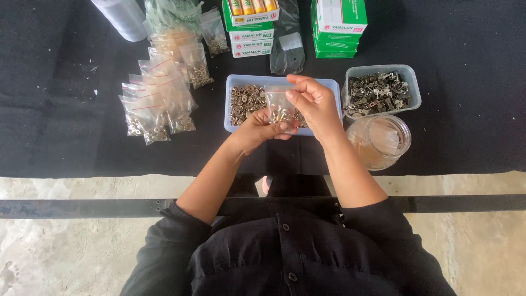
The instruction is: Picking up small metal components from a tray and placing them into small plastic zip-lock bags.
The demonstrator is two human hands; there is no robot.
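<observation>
Both hands hold one small clear plastic bag (279, 104) with a few metal washers in its bottom. My left hand (262, 129) grips the bag's lower part from below. My right hand (312, 101) pinches the bag's top edge. The bag hangs just above a pale blue tray (235, 81) filled with small metal rings and washers, on a black cloth.
Several filled clear bags (156, 104) lie to the left. A clear tub of grey metal parts (380, 91) and a round clear jar (382, 140) stand to the right. Green and white boxes (335, 24) and a white roll (121, 16) sit at the back. A dark bar (82, 207) crosses below.
</observation>
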